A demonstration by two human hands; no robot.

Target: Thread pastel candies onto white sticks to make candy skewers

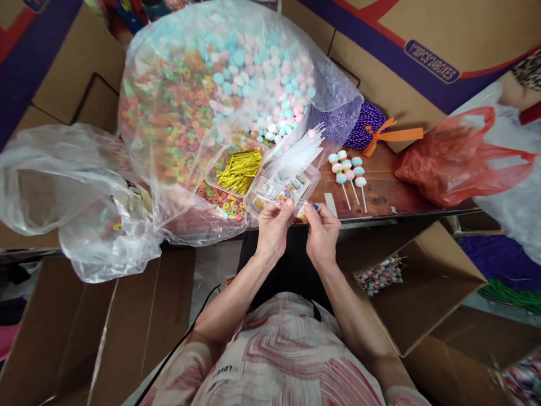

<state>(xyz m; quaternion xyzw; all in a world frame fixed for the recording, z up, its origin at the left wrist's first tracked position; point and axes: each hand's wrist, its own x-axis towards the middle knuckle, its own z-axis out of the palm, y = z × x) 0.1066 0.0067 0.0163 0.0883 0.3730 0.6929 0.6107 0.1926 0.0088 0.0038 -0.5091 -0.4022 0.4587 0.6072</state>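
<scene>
At the table's front edge, my left hand (274, 228) and my right hand (322, 232) are close together, thumbs and fingers pinched. Something small and partly clear shows between them, with a dark blue bit at my right fingertips; I cannot make out what it is. Just beyond them stands a clear plastic tub (310, 183) holding white sticks (298, 148). To its left, gold twist ties (240, 171) lie in another clear tub. On the right, three sticks with stacked pastel beads or candies (348, 167) lie on the wooden table (384, 189).
A huge clear bag (169, 118) of pastel balls and coloured rings covers the table's left and back. Purple beads (366, 125) with an orange ribbon and a red plastic bag (459, 163) lie right. Open cardboard boxes (426, 282) stand below on both sides.
</scene>
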